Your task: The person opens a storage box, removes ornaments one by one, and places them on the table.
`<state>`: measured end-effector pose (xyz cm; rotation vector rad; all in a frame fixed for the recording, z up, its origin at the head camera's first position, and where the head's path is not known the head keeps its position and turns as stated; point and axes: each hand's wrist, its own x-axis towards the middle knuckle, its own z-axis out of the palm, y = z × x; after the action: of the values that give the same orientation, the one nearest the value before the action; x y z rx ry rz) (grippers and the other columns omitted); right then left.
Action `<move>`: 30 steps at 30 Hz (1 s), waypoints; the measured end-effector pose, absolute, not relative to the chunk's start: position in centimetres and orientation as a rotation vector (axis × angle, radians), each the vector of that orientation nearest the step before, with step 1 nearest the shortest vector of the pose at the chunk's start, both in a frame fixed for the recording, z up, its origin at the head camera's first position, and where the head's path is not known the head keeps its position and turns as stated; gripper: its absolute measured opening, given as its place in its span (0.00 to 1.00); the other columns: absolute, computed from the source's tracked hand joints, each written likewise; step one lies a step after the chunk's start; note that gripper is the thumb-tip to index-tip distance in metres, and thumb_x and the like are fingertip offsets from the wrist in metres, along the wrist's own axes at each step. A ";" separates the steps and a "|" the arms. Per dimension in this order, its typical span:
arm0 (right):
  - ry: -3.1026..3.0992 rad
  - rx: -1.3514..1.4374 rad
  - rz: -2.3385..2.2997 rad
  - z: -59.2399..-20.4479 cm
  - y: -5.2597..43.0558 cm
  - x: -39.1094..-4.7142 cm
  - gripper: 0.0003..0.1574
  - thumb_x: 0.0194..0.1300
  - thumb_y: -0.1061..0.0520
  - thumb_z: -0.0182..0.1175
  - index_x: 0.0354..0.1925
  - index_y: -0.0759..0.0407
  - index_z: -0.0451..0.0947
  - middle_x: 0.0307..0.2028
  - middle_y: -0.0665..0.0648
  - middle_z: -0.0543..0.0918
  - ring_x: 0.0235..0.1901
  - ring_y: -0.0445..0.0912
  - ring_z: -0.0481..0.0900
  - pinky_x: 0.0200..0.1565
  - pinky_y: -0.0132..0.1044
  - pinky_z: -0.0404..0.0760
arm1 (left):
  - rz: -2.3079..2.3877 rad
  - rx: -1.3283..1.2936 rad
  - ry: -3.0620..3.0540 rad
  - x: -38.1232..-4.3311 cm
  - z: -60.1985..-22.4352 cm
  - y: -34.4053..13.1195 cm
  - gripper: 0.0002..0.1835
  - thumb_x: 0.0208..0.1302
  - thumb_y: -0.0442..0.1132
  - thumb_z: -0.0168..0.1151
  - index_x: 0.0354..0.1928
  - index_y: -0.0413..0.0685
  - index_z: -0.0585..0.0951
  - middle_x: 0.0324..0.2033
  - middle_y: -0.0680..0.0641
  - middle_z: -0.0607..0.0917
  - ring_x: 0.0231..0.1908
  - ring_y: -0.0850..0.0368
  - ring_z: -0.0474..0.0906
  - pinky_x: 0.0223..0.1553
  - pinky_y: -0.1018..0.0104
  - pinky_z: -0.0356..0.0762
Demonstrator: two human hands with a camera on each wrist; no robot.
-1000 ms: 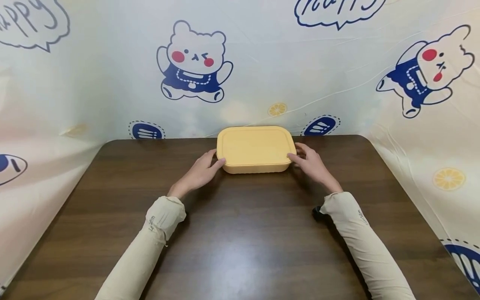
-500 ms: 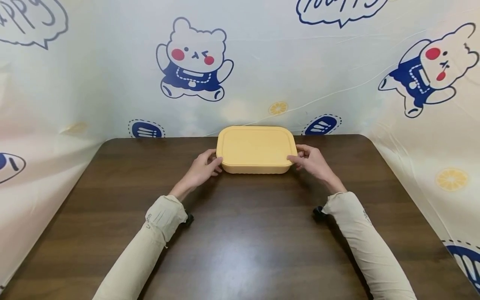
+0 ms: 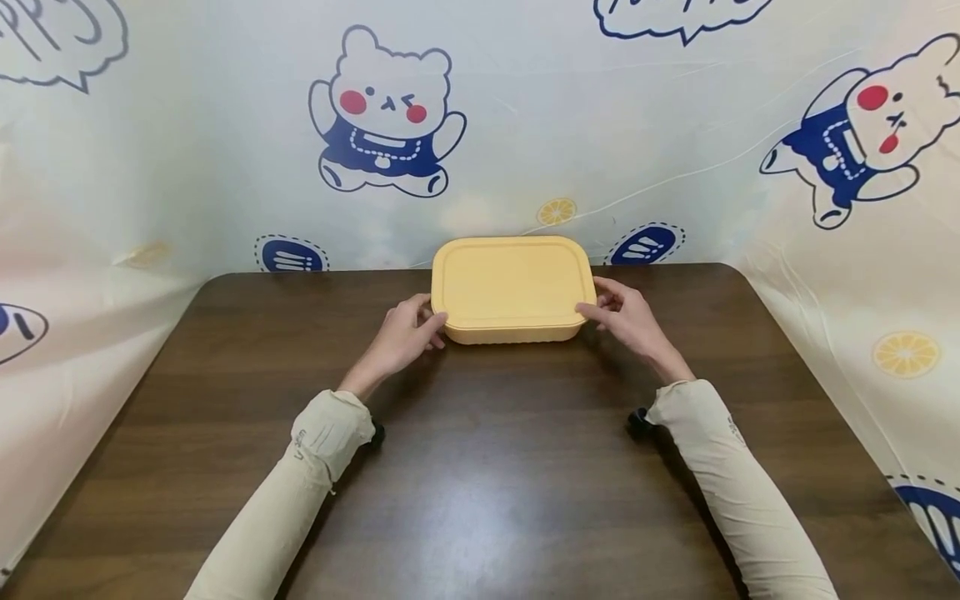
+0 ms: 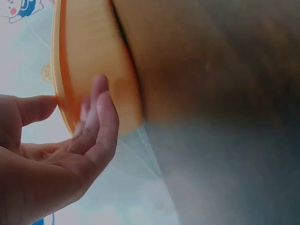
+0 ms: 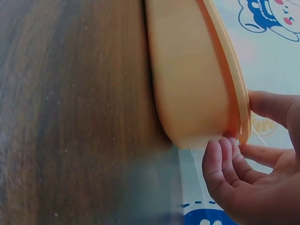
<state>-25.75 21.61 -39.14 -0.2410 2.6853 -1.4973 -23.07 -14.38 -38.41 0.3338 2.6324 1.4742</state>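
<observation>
A yellow rectangular lidded storage box (image 3: pixel 513 335) with rounded corners sits at the far edge of the brown table. Its flat lid (image 3: pixel 513 282) covers the top, hiding the inside. My left hand (image 3: pixel 403 335) is at the left end, thumb tip on the lid's rim, with the other fingers bent beside the wall, as the left wrist view shows. At the opposite end, my right hand (image 3: pixel 628 321) pinches the rim, thumb above. In the right wrist view, its index finger (image 5: pixel 262 154) reaches the rim's end and the other fingertips curl beneath.
The dark wooden table (image 3: pixel 480 467) spreads out in front of the box. Right behind it hangs a pale cloth backdrop (image 3: pixel 525 125) with printed bears, which also runs along both sides. Dark pieces (image 3: pixel 640 423) show under the cuffs of both beige sleeves.
The lid's far edge has risen in the head view, more than the scene's slight upward shift. My left fingers have shifted slightly at the box's corner; both hands stay at the ends.
</observation>
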 end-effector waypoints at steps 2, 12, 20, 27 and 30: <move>2.766 -0.247 -1.431 -39.0 21.5 -25.7 0.44 0.67 0.44 0.65 0.73 0.60 0.63 0.44 0.63 0.76 0.44 0.54 0.76 0.46 0.44 0.80 | 1.438 0.337 2.672 -22.9 -38.0 -14.3 0.28 0.75 0.40 0.55 0.70 0.34 0.64 0.35 0.38 0.85 0.29 0.47 0.86 0.33 0.54 0.83; 2.994 -0.265 -1.306 -37.8 20.6 -25.1 0.38 0.68 0.46 0.64 0.69 0.61 0.69 0.38 0.60 0.77 0.38 0.51 0.75 0.40 0.41 0.74 | 1.425 0.346 2.749 -22.5 -37.1 -14.2 0.26 0.73 0.37 0.58 0.67 0.31 0.68 0.30 0.39 0.87 0.28 0.48 0.86 0.37 0.60 0.84; 3.073 -0.314 -1.285 -36.1 20.3 -24.1 0.33 0.72 0.46 0.58 0.68 0.62 0.70 0.31 0.60 0.78 0.29 0.50 0.73 0.29 0.36 0.72 | 1.515 0.345 2.710 -22.3 -35.8 -14.3 0.24 0.72 0.36 0.59 0.65 0.33 0.70 0.31 0.38 0.87 0.27 0.51 0.87 0.39 0.51 0.85; 3.099 -0.336 -1.275 -35.8 20.6 -21.9 0.33 0.71 0.46 0.59 0.66 0.64 0.71 0.30 0.59 0.77 0.29 0.49 0.73 0.25 0.33 0.71 | 1.555 0.346 2.645 -20.7 -35.3 -14.5 0.24 0.72 0.36 0.60 0.65 0.32 0.70 0.31 0.40 0.87 0.30 0.45 0.87 0.39 0.51 0.85; 3.095 -0.419 -1.265 -35.9 20.3 -21.2 0.33 0.71 0.47 0.61 0.65 0.66 0.72 0.29 0.58 0.77 0.28 0.48 0.73 0.24 0.32 0.72 | 1.576 0.335 2.623 -19.7 -35.1 -15.2 0.23 0.71 0.35 0.60 0.64 0.32 0.71 0.31 0.38 0.87 0.31 0.42 0.87 0.38 0.51 0.85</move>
<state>-21.21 20.33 -35.90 -0.4189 3.0952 -1.2652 -19.66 -15.20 -35.09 0.3350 2.6230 1.5759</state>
